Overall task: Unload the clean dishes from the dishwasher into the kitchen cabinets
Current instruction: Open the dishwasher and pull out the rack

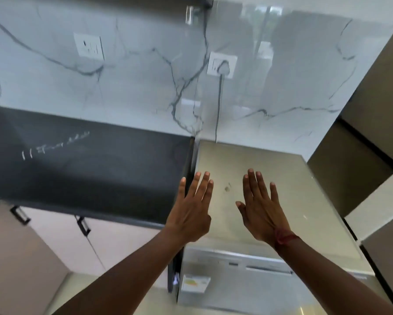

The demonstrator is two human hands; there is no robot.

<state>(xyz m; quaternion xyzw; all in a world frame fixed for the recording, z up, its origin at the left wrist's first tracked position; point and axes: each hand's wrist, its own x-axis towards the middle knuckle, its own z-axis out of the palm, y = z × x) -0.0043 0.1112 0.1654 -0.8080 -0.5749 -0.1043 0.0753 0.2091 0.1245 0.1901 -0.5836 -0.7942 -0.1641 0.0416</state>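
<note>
Veined marble wall is backing a black counter, and the dishwasher is standing against the counter's right edge with its door closed. Both hands are reaching out over the dishwasher's top, the left hand above its left edge and the right hand nearer the middle, each spreading flat with straight fingers and holding nothing. Whether the palms are touching the top, I cannot tell.
</note>
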